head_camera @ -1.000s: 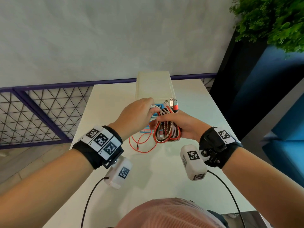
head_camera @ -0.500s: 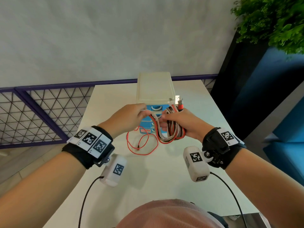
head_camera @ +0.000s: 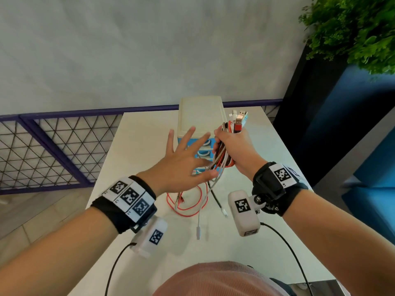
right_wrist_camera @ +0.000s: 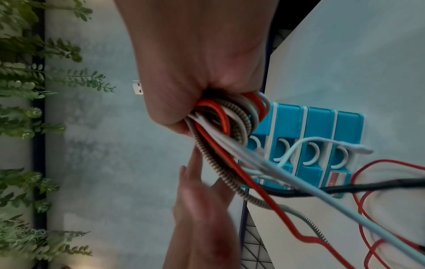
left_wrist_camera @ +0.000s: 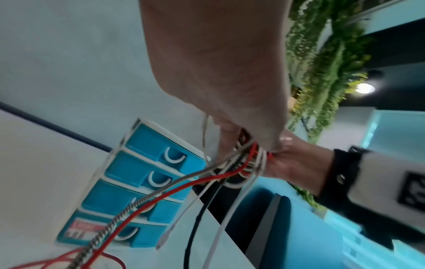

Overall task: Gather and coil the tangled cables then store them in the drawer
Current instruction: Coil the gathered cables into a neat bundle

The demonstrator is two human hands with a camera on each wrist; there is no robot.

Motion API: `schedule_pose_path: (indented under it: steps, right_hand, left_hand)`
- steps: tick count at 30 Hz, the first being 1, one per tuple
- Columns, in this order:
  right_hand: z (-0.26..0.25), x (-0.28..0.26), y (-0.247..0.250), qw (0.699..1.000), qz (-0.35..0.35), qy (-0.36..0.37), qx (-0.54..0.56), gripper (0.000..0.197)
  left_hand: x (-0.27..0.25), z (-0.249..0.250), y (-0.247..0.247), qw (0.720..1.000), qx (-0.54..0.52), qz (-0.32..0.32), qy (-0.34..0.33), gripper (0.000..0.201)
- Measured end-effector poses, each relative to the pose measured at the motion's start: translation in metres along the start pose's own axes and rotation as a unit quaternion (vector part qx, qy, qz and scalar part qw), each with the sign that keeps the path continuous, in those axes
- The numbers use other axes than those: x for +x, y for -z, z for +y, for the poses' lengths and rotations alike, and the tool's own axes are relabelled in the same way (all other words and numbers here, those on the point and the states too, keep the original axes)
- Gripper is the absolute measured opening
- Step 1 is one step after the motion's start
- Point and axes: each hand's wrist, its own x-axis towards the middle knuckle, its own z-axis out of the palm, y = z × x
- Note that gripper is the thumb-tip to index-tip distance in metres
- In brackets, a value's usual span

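My right hand (head_camera: 233, 144) grips a coiled cable bundle (head_camera: 222, 155) of red, white and braided leads, lifted in front of the drawer unit (head_camera: 201, 112). USB plugs (head_camera: 239, 120) stick out above the fist. My left hand (head_camera: 188, 154) is open, fingers spread, just left of the bundle and holding nothing. Loose tails hang down to the table: a thin red cable (head_camera: 188, 202), a white lead (head_camera: 198, 230) and a black one (head_camera: 216, 199). The right wrist view shows the fist (right_wrist_camera: 195, 63) round the bundle (right_wrist_camera: 225, 116). All the blue drawers (left_wrist_camera: 147, 182) are closed.
The drawer unit stands at the back of the white table (head_camera: 277, 210), close to the grey wall. A purple mesh railing (head_camera: 53, 146) runs along the left. A dark planter with green foliage (head_camera: 352, 28) stands at the right, beside blue seating.
My right hand has lifted the bundle up and to the right. My left hand has let go of the cables and spread open. More loose tails now trail over the table.
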Motion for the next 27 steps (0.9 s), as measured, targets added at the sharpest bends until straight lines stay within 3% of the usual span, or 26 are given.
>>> schedule_pose_path:
  steps: [2, 5, 9, 11, 14, 16, 18, 19, 21, 22, 25, 27]
  right_hand:
    - [-0.001, -0.001, 0.000, 1.000, 0.010, -0.006, 0.000, 0.016]
    - [-0.001, -0.001, 0.004, 0.999, 0.034, -0.008, -0.016, 0.017]
    - [-0.002, 0.002, 0.009, 0.997, 0.062, -0.006, -0.047, 0.010]
    - [-0.003, 0.003, 0.010, 0.996, 0.069, 0.003, -0.055, 0.006]
    - [-0.004, 0.002, 0.005, 0.996, 0.067, 0.023, -0.060, 0.002]
    - [-0.005, 0.001, -0.002, 0.997, 0.063, 0.030, -0.040, 0.003]
    - [-0.007, 0.001, -0.009, 0.998, 0.058, 0.032, -0.021, 0.003]
    - [-0.008, 0.001, -0.011, 0.998, 0.053, 0.030, -0.013, 0.004]
    - [-0.009, 0.003, -0.012, 0.999, 0.040, 0.032, 0.011, 0.008]
    - [-0.009, 0.005, -0.010, 0.999, 0.034, 0.034, 0.022, 0.010]
    - [-0.010, 0.007, -0.003, 0.998, 0.025, 0.032, 0.055, 0.014]
    - [-0.010, 0.007, -0.001, 0.996, 0.014, 0.027, 0.083, 0.016]
  left_hand:
    - [0.000, 0.003, 0.000, 0.996, 0.085, 0.024, 0.010, 0.068]
    - [0.001, 0.001, -0.009, 0.990, 0.124, 0.041, 0.046, 0.064]
    - [-0.001, -0.006, -0.015, 0.985, 0.043, -0.068, 0.155, 0.065]
    - [-0.003, -0.011, -0.010, 0.979, 0.012, -0.094, 0.178, 0.061]
    - [-0.003, -0.010, -0.004, 0.980, 0.095, -0.058, 0.163, 0.064]
    - [0.000, 0.000, -0.006, 0.989, 0.095, -0.059, 0.094, 0.074]
    - [0.006, 0.012, -0.009, 0.997, 0.042, -0.061, 0.010, 0.076]
    - [0.008, 0.015, -0.013, 0.998, -0.021, -0.059, -0.018, 0.068]
    - [0.009, 0.018, -0.019, 0.976, -0.211, -0.038, -0.027, 0.023]
    - [0.008, 0.017, -0.021, 0.956, -0.293, -0.026, -0.017, 0.013]
    - [0.004, 0.016, -0.024, 0.918, -0.397, -0.001, 0.021, 0.015]
    - [0.003, 0.014, -0.021, 0.912, -0.409, 0.014, 0.010, 0.019]
